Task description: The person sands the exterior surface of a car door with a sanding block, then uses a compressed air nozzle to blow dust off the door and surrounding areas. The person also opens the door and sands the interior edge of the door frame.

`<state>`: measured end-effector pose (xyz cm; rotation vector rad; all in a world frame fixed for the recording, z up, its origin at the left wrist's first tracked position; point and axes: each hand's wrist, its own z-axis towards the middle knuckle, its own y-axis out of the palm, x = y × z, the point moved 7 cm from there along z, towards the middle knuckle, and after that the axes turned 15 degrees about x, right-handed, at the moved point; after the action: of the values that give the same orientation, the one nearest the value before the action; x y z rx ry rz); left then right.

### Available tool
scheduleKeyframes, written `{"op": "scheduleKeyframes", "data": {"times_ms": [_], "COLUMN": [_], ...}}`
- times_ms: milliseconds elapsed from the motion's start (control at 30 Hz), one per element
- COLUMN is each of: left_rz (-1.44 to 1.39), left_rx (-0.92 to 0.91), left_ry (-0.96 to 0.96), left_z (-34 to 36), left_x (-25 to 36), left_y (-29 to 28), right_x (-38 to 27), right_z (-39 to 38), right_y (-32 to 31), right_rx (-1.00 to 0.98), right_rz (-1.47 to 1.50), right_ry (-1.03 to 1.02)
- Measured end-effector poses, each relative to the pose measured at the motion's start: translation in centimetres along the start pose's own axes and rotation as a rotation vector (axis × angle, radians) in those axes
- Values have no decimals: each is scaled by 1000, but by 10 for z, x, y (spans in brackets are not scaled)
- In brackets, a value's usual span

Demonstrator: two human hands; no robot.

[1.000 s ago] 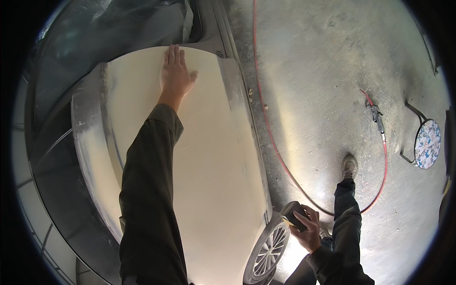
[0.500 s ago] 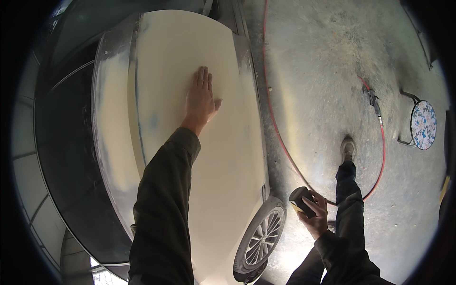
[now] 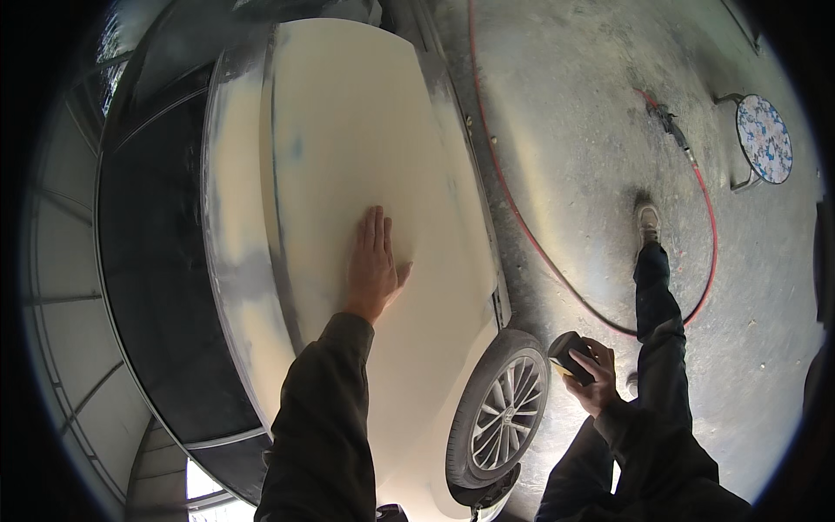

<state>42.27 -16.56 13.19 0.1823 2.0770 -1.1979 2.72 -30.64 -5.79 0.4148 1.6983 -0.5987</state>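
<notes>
My left hand [image 3: 374, 265] lies flat and open on the cream, primered side panel [image 3: 348, 113] of a car, which has bluish patches and bare grey edges. Beside the wheel [image 3: 500, 409], my right hand [image 3: 591, 378] grips a dark block [image 3: 567, 348] with a yellow layer on its underside, held away from the panel. Its fingers wrap round the block. Both forearms are in dark sleeves.
A red hose [image 3: 531, 235] loops over the concrete floor [image 3: 591, 130] to a metal air tool [image 3: 670, 126]. A round stool [image 3: 763, 139] with a floral seat stands at the right. My shoe [image 3: 647, 222] rests on the floor beside the hose. Dark windows [image 3: 152, 270] line the left.
My left hand has slid down the panel toward the wheel, staying flat on it. The view has shifted along the car. My right hand still holds the block.
</notes>
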Motion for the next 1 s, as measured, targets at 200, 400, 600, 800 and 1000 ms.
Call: {"op": "scheduleKeyframes", "data": {"times_ms": [200,400,600,800,1000], "left_rz": [62,231,295,270,196], "left_rx": [11,-61,-97,-163,-250], "left_ry": [38,34,44,197,368], "left_z": [58,201,330,352,248], "left_x": [-16,-63,-107,-90,-30], "left_y": [25,89,140,165,143], "right_x": [-10,-24,-27,-25,-32], "right_z": [36,118,199,228,203], "right_y": [6,9,7,1,-3], "right_rx": [22,91,127,184,164], "right_rz": [36,63,109,99,75], "right_ry": [60,176,267,286,227]}}
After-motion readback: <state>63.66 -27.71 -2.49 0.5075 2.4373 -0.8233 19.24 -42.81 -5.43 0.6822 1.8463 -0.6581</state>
